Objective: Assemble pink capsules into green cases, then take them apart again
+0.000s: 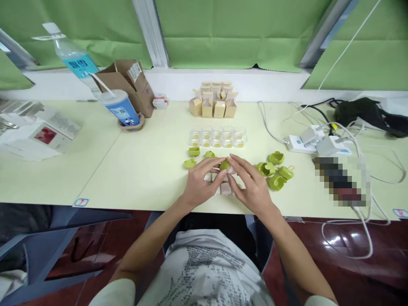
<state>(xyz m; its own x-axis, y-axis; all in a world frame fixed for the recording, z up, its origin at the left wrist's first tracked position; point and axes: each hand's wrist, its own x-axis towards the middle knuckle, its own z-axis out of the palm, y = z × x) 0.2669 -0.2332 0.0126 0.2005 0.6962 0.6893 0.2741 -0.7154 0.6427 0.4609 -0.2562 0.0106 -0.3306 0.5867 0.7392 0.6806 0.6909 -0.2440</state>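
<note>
My left hand (203, 180) and my right hand (255, 185) meet over the table, fingertips almost together. Between the left fingertips is a small green plastic piece (225, 165), rounded on top. The right fingers pinch a small pale piece (232, 170) right beside it; the fingers partly cover both. Underneath the hands lie several pale pink and white blocks (226, 188), partly hidden. Green plastic cases (276, 182), some open, lie to the right of my right hand. More green pieces (190, 163) rest beyond my left hand.
Behind the hands stand clear plastic cups with yellow marks (218, 137) and small open cardboard boxes (216, 102). At left are a blue drink cup (123, 109), a bottle (76, 59), a brown carton (135, 87) and white boxes (47, 134). A power strip (302, 144) with cables lies right.
</note>
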